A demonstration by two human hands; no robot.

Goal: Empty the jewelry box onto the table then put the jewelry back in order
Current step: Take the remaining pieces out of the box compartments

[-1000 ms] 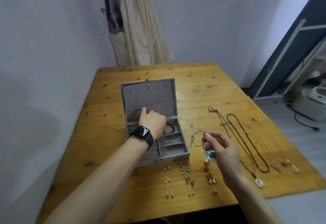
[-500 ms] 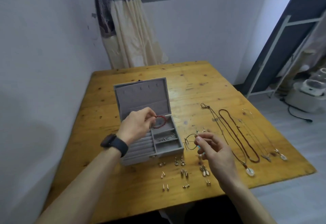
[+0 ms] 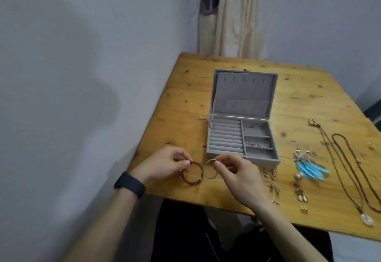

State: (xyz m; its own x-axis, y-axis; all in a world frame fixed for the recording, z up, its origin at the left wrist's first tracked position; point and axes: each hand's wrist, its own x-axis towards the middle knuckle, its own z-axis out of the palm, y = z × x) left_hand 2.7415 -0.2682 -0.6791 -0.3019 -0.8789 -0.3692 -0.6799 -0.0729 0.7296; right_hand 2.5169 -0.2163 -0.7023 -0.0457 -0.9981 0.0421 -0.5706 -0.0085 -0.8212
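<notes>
Here, seen from above the hands:
Left hand (image 3: 165,163): near the table's front left corner, thumb and fingertips pinched shut on a red beaded bracelet (image 3: 191,173); a dark watch (image 3: 130,184) is on the wrist.
Right hand (image 3: 237,176): just beside the left, thumb and forefinger closed on a thin metal bangle (image 3: 210,171); the two rings touch side by side, low over the wood.
Jewelry box (image 3: 243,136): grey, lid propped upright, standing behind the hands, about midway between the table's left and right edges; ring rolls fill its left half, and a few small metal pieces lie in the middle compartment on the right.
Front edge: rows of small earrings (image 3: 274,187) lie close to it, right of the right hand.
Feather earrings (image 3: 309,165): blue, just right of the box's front corner.
Necklaces (image 3: 346,169): long cords stretched toward the right edge, one ending in a pale pendant (image 3: 366,219) near the front edge.
Open room: bare wood left of the box up to the left edge, and a wide bare strip behind the lid to the far edge.
Table (image 3: 193,88): knotty yellow wood, its left edge close to a plain grey wall.
Room: a cream curtain (image 3: 237,18) hangs behind the far edge; dark clothing shows below the front edge.
</notes>
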